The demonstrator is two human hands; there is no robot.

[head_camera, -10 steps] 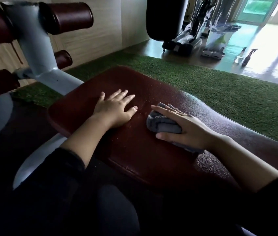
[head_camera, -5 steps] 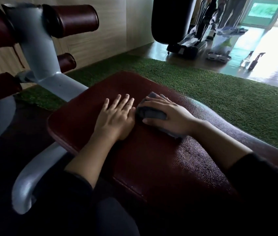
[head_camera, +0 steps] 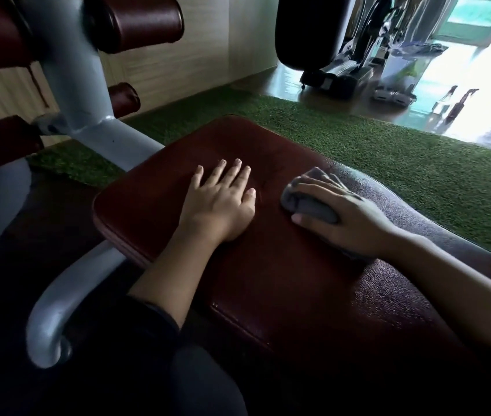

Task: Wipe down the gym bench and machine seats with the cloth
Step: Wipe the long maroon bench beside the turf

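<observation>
While the right hand (head_camera: 349,219) grips the bunched cloth (head_camera: 307,202) on the bench pad (head_camera: 283,283), the flat, relaxed left hand (head_camera: 220,202) risks blocking strokes, leaving its patch unwiped

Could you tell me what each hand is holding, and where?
The right hand grips the bunched grey cloth from above; the left hand holds nothing, flat on the bench pad.

You are looking past green artificial turf (head_camera: 388,163) lying on the floor, a wood-panelled wall (head_camera: 178,55) standing behind it, and a dark hanging punching bag (head_camera: 310,28) showing beside grey machines (head_camera: 358,64) on glossy flooring.
</observation>
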